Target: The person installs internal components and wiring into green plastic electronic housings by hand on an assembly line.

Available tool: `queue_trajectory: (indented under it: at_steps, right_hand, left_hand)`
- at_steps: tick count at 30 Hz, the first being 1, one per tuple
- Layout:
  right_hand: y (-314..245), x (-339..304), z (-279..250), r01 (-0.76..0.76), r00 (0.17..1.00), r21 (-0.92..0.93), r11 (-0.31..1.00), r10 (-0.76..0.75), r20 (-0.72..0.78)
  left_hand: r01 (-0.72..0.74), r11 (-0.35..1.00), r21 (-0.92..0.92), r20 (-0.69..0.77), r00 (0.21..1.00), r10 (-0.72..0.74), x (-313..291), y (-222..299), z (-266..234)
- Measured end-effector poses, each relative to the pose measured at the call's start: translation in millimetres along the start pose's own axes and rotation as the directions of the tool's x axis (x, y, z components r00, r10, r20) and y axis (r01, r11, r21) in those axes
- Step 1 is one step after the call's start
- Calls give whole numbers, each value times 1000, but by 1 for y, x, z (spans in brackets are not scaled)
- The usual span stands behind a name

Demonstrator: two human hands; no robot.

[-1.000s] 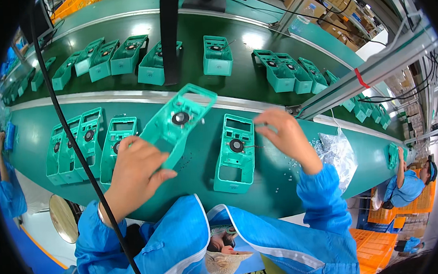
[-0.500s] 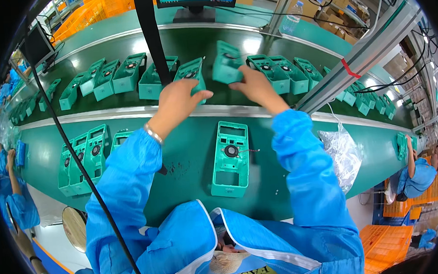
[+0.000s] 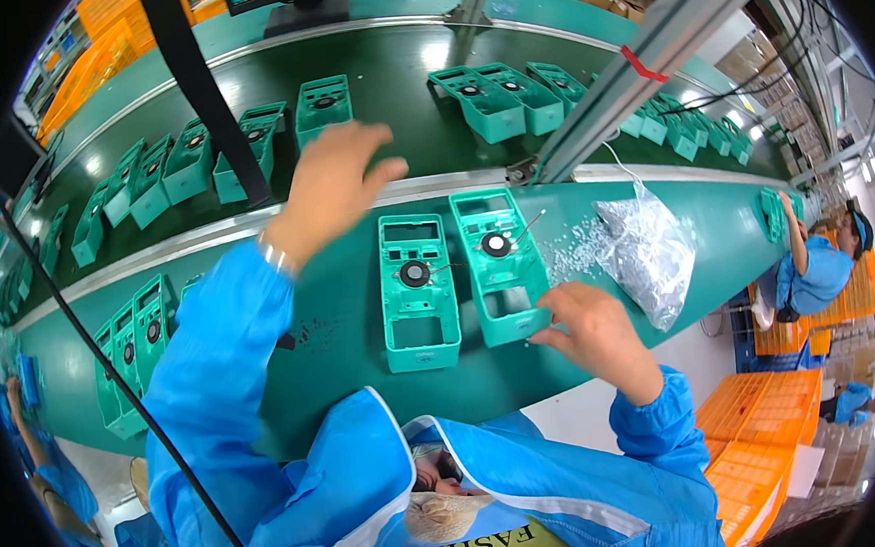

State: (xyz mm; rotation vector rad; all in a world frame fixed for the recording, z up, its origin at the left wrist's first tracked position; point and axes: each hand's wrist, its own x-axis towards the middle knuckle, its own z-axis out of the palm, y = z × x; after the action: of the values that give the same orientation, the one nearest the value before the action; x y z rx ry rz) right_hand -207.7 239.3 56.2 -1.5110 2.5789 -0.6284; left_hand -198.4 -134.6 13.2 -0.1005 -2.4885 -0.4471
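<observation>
Two green plastic housings, each with a round black-and-white part like a small speaker and thin wires, lie side by side on the bench before me. My right hand [image 3: 598, 332] pinches the near right corner of the right-hand housing [image 3: 511, 272], which is slightly turned. Just left of it, the other housing [image 3: 420, 307] lies untouched. My left hand [image 3: 330, 192] is over the metal rail with its fingers apart, holding nothing. Closest to its fingers is another green housing [image 3: 324, 118] on the dark green strip beyond the rail; the hand hides that one's near end.
More housings [image 3: 189, 168] line the dark strip on both sides. Several others [image 3: 131, 342] stand at the bench's left. Small clear pieces [image 3: 576, 250] lie beside a plastic bag [image 3: 647, 256]. A slanted metal post [image 3: 636, 71] rises at right; a black cable [image 3: 112, 354] crosses the left side.
My right hand has brought a housing from the strip down to the bench, right of the other one. My left hand stays near the strip. The whole view has shifted.
</observation>
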Motion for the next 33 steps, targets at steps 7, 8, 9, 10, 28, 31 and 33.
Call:
queue_trajectory:
  at_steps: [7, 8, 9, 10, 28, 31, 33]
  right_hand:
    - [-29, -9, 41, 70, 995, 58, 996, -65, -76]
    - [-29, -8, 47, 85, 995, 82, 993, -80, -65]
    - [-32, -6, 53, 69, 996, 77, 995, -63, -70]
    - [-35, -3, 59, 99, 993, 94, 991, -92, -71]
    - [54, 162, 25, 91, 996, -13, 996, -91, 4]
    - [89, 210, 40, -4, 998, -57, 998, 8, 66]
    - [95, 224, 42, -66, 995, -74, 995, 71, 74]
  left_hand:
    - [-72, 988, -138, 462, 878, 129, -107, 121, -85]
    - [-90, 990, -112, 464, 876, 132, -117, 121, -86]
    - [-103, 987, -125, 466, 872, 150, -126, 120, -88]
    - [-79, 994, -77, 451, 886, 105, -134, 117, -91]
    - [52, 995, 80, 296, 952, -73, -177, 114, -124]
    - [66, 997, 42, 271, 960, -75, -179, 113, -120]
    - [77, 996, 38, 259, 962, -84, -180, 115, -117]
